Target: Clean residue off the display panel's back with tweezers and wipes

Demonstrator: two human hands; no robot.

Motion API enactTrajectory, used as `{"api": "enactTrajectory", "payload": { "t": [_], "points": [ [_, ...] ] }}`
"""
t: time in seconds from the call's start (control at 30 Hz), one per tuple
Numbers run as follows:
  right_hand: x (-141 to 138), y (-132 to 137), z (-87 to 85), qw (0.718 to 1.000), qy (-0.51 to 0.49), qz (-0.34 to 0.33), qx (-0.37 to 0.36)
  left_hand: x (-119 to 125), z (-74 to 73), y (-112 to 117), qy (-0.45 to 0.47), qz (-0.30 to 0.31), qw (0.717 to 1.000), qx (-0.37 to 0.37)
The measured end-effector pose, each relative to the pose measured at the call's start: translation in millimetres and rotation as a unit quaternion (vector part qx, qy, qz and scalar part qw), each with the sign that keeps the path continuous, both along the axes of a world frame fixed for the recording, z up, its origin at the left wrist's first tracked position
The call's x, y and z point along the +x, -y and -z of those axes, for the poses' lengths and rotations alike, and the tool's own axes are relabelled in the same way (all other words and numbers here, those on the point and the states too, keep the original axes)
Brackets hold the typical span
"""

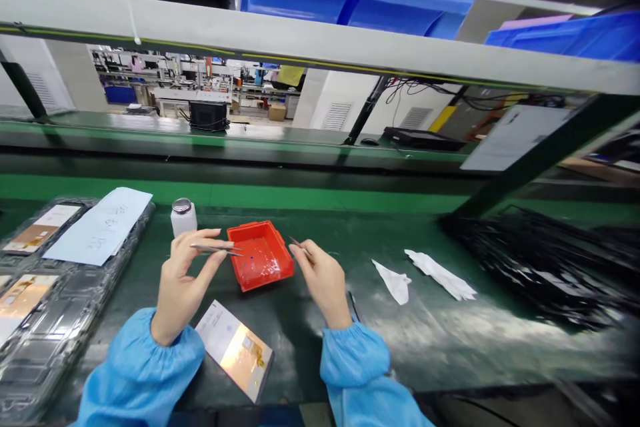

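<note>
A pair of tweezers (214, 249) is gripped by the left hand (181, 280), between thumb and fingers, and its tips are held over the left side of the red tray (267, 281). By the right hand (323, 280), a thin tool (296, 241) is pinched just beside the right side of this tray. Small bits (273, 267) are seen lying in the tray; whether something is held between the tips cannot be told.

The panel (235, 350) lies on the table (357, 237), in front of the tray and between the forearms, with nothing gripping it. The bottle (184, 219) stands upright behind the left hand.

The step seems to be fine work with the tips over the tray. For this, the tweezers should be squeezed only lightly, and the two tools should be kept from crossing. The wrists should be kept steady, and the panel should not be brushed by a sleeve (173, 353).
</note>
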State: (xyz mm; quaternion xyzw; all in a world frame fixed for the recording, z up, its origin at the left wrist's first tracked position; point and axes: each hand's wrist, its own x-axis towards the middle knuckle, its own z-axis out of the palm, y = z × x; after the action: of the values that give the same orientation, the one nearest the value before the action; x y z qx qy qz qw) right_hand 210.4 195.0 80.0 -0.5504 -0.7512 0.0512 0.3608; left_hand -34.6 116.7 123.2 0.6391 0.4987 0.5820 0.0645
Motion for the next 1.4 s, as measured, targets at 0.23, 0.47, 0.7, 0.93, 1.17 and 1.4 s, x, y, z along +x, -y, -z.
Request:
{"api": "enactTrajectory", "payload": {
  "t": [0.23,0.47,0.7,0.93,1.17,1.4],
  "points": [
    [31,52,31.2,0.996,-0.058,0.064,0.016,8,15.4,25,-0.132,0.043,0.988,0.072],
    [-3,127,13.5,0.900,-0.315,-0.167,-0.250,56,37.1,53,-0.242,0.090,0.956,0.141],
    [107,74,21.6,0.962,-0.202,0.095,-0.160,48,66.1,52,-0.294,0.101,0.930,0.196],
    [203,-12,30.4,0.952,-0.144,0.264,-0.060,44,88.9,47,-0.260,0.054,0.945,0.192],
    [271,-48,0.0,0.927,-0.082,0.363,0.055,41,100.7,35,-0.281,0.062,0.935,0.207],
    [276,-54,11.1,0.955,-0.022,0.295,0.008,42,100.5,37,-0.274,0.053,0.942,0.189]
  ]
}}
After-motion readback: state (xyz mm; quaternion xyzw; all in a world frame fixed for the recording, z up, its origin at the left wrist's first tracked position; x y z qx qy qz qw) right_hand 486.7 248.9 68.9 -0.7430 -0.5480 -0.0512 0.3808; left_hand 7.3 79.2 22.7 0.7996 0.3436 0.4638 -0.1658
